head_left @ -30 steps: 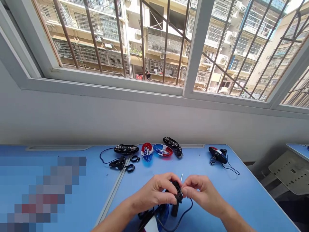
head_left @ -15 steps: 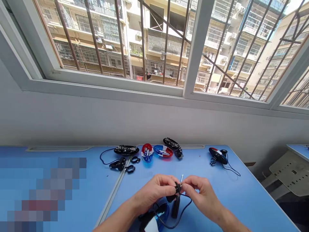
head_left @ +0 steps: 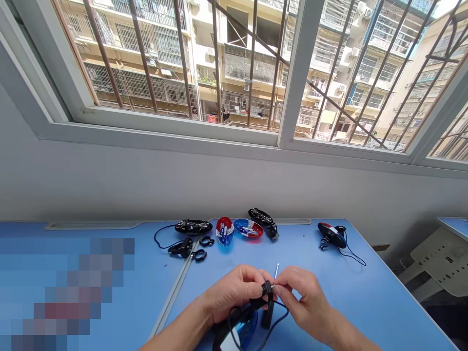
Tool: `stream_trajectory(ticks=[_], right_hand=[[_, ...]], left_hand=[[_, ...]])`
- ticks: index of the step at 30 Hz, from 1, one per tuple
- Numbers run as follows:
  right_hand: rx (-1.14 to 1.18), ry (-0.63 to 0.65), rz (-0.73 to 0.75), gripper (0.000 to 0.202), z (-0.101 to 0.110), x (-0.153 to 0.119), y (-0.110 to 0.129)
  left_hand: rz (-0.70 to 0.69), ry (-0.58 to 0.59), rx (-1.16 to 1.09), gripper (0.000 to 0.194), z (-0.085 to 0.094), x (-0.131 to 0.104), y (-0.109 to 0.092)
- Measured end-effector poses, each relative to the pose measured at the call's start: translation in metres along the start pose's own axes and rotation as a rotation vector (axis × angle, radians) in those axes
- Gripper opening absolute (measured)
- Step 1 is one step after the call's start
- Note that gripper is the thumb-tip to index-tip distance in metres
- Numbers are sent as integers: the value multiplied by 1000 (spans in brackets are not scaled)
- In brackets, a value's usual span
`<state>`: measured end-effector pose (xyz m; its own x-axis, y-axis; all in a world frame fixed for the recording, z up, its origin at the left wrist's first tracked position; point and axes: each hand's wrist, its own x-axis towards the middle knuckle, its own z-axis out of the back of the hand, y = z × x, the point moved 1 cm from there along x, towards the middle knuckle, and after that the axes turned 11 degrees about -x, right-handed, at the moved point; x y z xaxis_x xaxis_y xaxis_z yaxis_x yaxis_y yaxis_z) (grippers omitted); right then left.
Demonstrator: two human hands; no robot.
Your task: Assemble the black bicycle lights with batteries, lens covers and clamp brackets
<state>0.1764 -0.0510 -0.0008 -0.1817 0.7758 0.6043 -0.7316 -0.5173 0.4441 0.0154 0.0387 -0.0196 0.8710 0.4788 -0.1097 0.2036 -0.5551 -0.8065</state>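
My left hand (head_left: 239, 290) is closed around a small black clamp (head_left: 268, 291), holding it above the table. At the clamp's right side, the thumb and forefinger of my right hand (head_left: 303, 297) pinch what looks like a small metal screw (head_left: 273, 286). A thin black cable (head_left: 281, 319) loops below my hands. Underneath lies a screwdriver (head_left: 267, 314), its metal shaft pointing away from me. Partly hidden by my left hand and wrist is a shiny blue, white and black casing (head_left: 248, 324) near the front edge of the view.
Along the back of the blue table (head_left: 365, 302) lie a black patterned oval unit (head_left: 193, 227), two red-and-blue oval casings (head_left: 224, 231), another black unit (head_left: 260, 216) and loose black clamp rings (head_left: 200, 255). A cabled unit (head_left: 332, 235) sits at right. A barred window is behind.
The black clamp has turned slightly between my hands, showing more of its face. The cable loop has shifted a little. Both hands keep their grip.
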Motion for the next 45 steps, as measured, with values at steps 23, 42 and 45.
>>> stream_trajectory(ticks=[23,42,45], right_hand=[[70,18,-38,11,-5,-1,-7],[10,68,20,22,-7,0,-1],[25,94,-22,24,-8,-1,0]], left_hand=[[-20,-25,-73,14,-2,-2,-3],[-8,23,15,14,-5,-3,-8],[-10,25,31,16,-6,-4,-9]])
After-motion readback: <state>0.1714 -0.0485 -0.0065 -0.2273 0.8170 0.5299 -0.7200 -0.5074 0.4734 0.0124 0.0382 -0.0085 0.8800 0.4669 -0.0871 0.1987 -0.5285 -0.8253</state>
